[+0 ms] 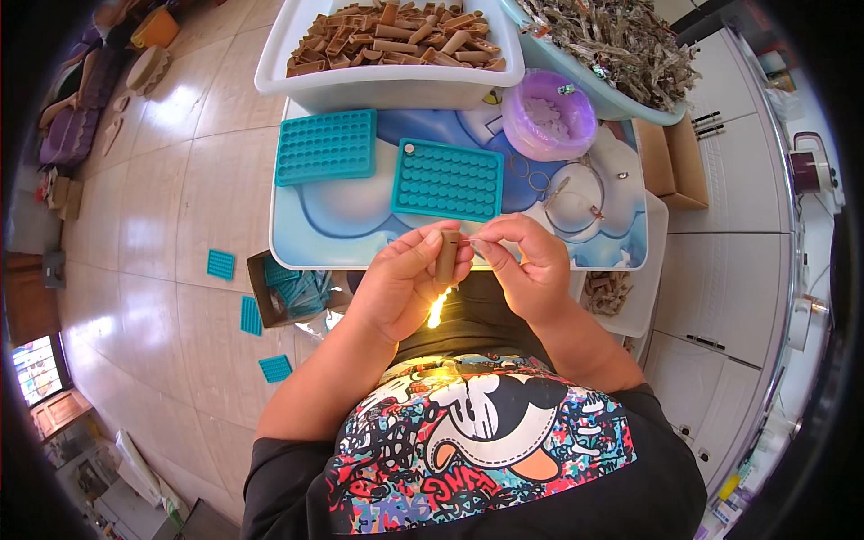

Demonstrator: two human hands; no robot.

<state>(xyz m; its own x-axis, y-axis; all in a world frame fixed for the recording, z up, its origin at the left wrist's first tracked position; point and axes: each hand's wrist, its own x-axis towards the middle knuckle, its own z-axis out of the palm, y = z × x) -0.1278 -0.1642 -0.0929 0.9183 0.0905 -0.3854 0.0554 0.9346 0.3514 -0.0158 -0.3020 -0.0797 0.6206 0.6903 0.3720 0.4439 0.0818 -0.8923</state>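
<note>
In front of me, at the table's near edge, my left hand grips a brown, roughly cylindrical casing held upright. Below that hand hangs a short string of lights, glowing yellow. My right hand is closed in a pinch beside the casing's upper part; a thin strand seems to run between, too fine to name. Just beyond my hands lies a teal tray with rows of round pockets. A single small silver disc rests in its far-left corner.
Stacked teal trays lie left on the blue-white table. Behind stands a white bin of brown casings; a teal basin holds tangled bundles. A purple-lined bowl and metal rings sit at right. A carton stands lower left.
</note>
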